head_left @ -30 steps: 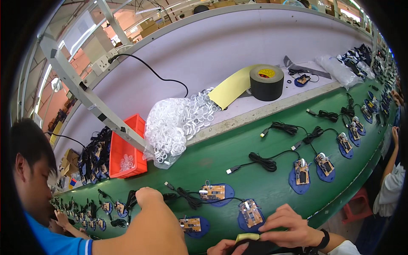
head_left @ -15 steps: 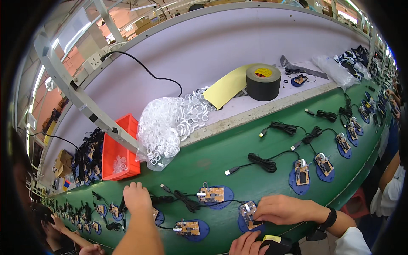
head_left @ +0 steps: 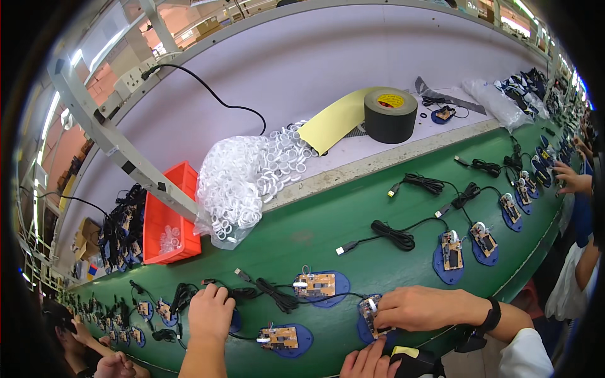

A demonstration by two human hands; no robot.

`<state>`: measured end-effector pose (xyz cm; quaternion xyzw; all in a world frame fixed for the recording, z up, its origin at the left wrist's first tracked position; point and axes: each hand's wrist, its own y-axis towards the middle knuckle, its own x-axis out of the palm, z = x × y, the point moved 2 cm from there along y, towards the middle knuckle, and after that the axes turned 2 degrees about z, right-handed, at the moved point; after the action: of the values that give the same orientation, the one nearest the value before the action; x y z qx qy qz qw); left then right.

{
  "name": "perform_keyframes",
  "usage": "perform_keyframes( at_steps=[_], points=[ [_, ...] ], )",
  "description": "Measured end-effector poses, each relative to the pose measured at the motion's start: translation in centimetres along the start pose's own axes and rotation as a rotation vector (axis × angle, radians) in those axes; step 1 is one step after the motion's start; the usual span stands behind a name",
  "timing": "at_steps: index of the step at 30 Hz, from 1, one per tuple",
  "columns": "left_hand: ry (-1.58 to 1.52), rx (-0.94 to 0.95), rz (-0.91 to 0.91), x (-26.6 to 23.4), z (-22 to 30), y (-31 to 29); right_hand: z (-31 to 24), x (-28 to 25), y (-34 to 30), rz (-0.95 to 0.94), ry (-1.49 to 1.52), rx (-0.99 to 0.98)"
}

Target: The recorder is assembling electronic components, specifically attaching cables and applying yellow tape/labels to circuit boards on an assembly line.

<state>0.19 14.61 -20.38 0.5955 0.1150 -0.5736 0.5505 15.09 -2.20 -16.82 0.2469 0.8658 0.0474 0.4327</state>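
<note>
My right hand (head_left: 419, 309) comes in from the right with a black wristband (head_left: 491, 315). Its bent fingers grip the edge of an open computer mouse (head_left: 367, 309), a blue base with a tan circuit board. Just below, the fingers of my left hand (head_left: 367, 364) are bent close together near the base's lower edge. What they hold, if anything, is hidden. A black object with a yellow patch (head_left: 405, 351) lies beside them. Two other open mice (head_left: 315, 285) with white scroll wheels lie to the left. Another person's hand (head_left: 211, 310) is by a black cable bundle (head_left: 183, 296).
Several open mice (head_left: 450, 252) with coiled cables (head_left: 392, 235) line the green belt (head_left: 302, 220). Behind stand a red bin (head_left: 189, 236), a bag of white rings (head_left: 233, 183) and a large black tape roll (head_left: 391, 118). Other people work at both ends.
The view has shifted slightly. The other person's hand at left has moved down a little, and a hand has come into view at the far right. My hands stay at the same mouse.
</note>
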Motion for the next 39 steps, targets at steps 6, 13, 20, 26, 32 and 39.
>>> perform_keyframes(
  at_steps=[6, 13, 20, 26, 32, 39],
  points=[
    [-0.022, 0.001, -0.020, 0.0, 0.2, 0.6, 0.2, -0.1, 0.0, -0.036, 0.000, -0.020],
    [-0.019, -0.028, -0.083, 0.1, 0.1, 1.3, 0.2, 0.6, -0.2, -0.034, -0.154, -0.003],
    [-0.031, -0.079, -0.136, 0.1, -0.1, 1.5, -1.6, 1.4, -0.9, 0.267, -0.459, 0.063],
    [-0.092, -0.048, -0.136, 0.3, -0.1, 1.5, -1.8, 2.5, -2.0, 0.546, -0.113, 0.445],
    [-0.117, -0.048, -0.115, 0.3, 0.1, 1.2, -0.7, 3.7, -1.7, 0.531, -0.085, 0.600],
    [-0.101, -0.067, -0.119, 0.0, 0.1, 1.5, -1.5, 3.9, -2.9, 0.584, -0.082, 0.536]
  ],
)
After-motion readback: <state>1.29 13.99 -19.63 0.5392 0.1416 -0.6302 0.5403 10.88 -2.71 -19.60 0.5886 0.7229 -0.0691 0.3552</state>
